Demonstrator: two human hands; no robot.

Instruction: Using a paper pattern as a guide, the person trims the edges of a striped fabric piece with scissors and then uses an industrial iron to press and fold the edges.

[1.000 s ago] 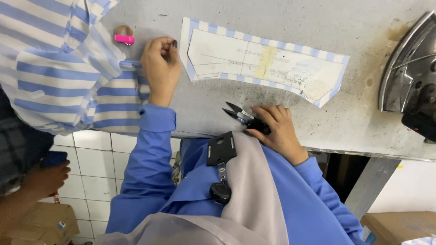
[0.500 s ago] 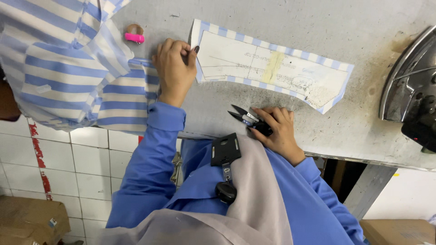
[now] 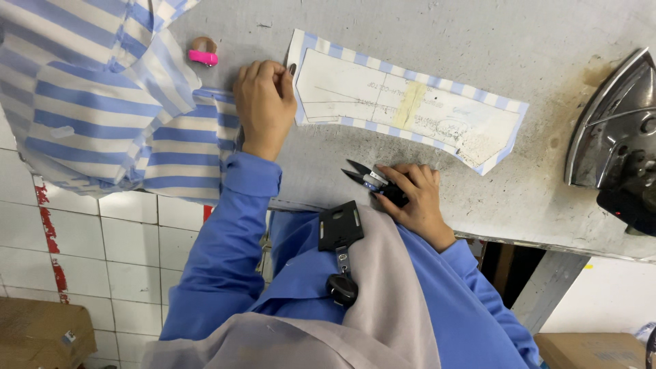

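My left hand rests on the grey table with its fingers curled, pinching the left end of a blue-and-white striped fabric piece that has a paper pattern lying on top. Closer to the table's front edge, my right hand is shut on a pair of small black thread snips. Their blades are parted and point left, just below the fabric piece and apart from it.
A large pile of blue-and-white striped fabric hangs over the table's left side. A small pink object lies beside it. A dark iron stands at the right edge. Cardboard boxes sit by the white tiled wall.
My left hand has moved right from the striped pile to the left end of the pattern piece and taken hold of it. My right hand with the snips has hardly moved.
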